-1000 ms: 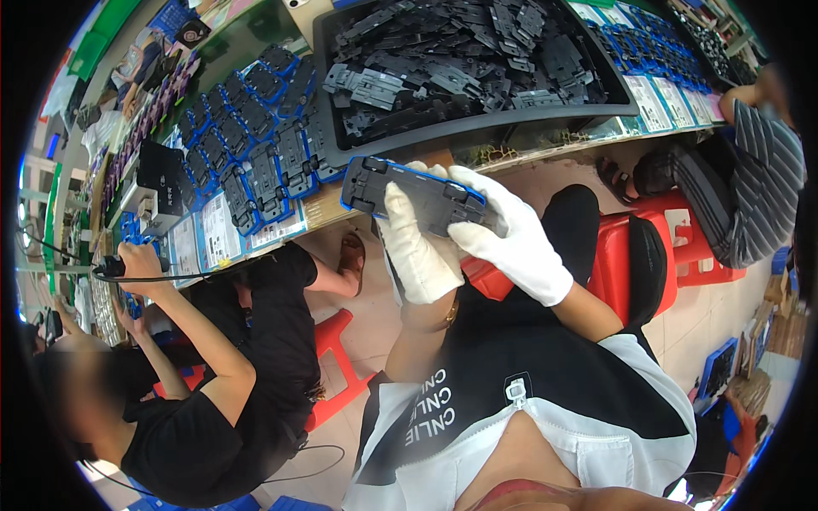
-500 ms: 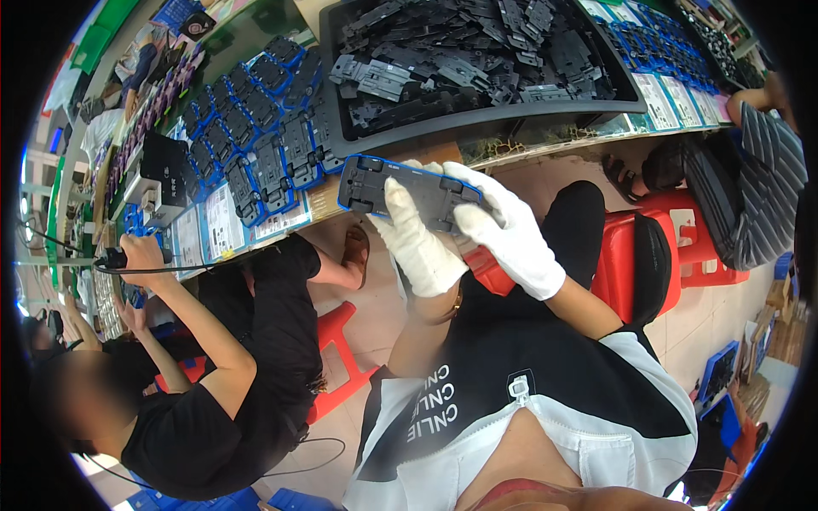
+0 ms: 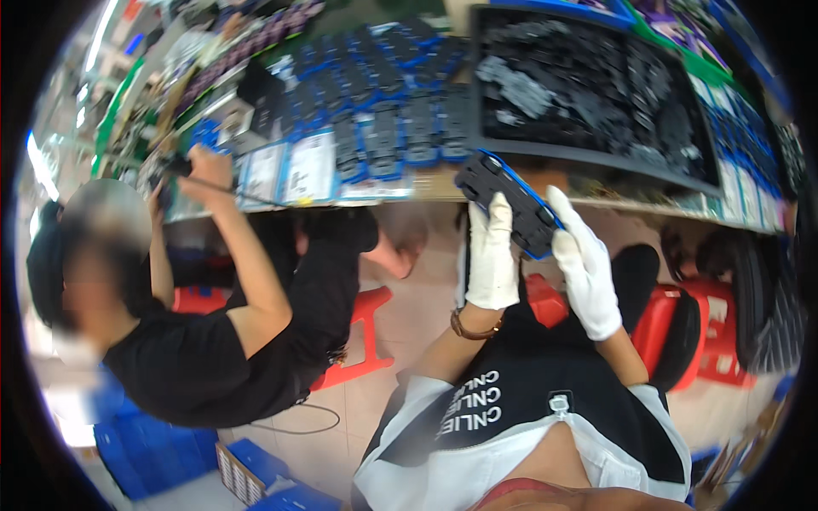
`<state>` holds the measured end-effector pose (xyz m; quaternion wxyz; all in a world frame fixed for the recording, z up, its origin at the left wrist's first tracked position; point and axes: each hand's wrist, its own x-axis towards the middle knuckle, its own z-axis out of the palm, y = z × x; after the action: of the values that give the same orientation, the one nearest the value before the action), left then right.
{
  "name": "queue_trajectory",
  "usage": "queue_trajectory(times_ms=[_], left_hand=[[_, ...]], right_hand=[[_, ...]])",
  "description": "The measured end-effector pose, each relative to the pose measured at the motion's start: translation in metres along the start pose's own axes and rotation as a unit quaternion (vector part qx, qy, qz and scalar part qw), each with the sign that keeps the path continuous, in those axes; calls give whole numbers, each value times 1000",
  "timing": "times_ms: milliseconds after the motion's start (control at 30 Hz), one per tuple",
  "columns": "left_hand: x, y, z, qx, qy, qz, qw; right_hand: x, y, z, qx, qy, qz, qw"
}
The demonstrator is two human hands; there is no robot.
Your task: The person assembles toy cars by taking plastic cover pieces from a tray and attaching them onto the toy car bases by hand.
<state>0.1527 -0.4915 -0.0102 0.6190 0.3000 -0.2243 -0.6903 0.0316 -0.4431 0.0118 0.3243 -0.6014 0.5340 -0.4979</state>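
A toy car with a black underside and a blue body is held up in front of the bench edge, its underside facing me. It slants, its upper left end near the bench and its lower right end near my chest. My left hand, in a white glove, grips its left side, fingers over the underside. My right hand, also white-gloved, closes on the lower right end with thumb and fingers. Just beyond the car stands a large black tray heaped with loose black plastic chassis parts.
Several similar toy cars lie underside up in rows on the bench, left of the tray; more cars lie on its right. A co-worker in black sits at my left, handling a corded tool. Red stools stand on the floor.
The view has swung, so the bench and tray sit further right. The toy car has tipped more steeply, its right end lower. Both hands still hold it.
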Motion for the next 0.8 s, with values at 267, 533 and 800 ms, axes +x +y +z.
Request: queue_trajectory(times_ms=[267,533,800], left_hand=[[95,148,-145,135,98,206,964],[179,193,-216,472,129,121,864],[211,207,-266,601,82,105,788]], right_hand=[[0,-21,-9,-104,42,-72,991],[-6,-2,-65,-249,164,-22,954],[-2,33,-178,-268,355,-35,895]])
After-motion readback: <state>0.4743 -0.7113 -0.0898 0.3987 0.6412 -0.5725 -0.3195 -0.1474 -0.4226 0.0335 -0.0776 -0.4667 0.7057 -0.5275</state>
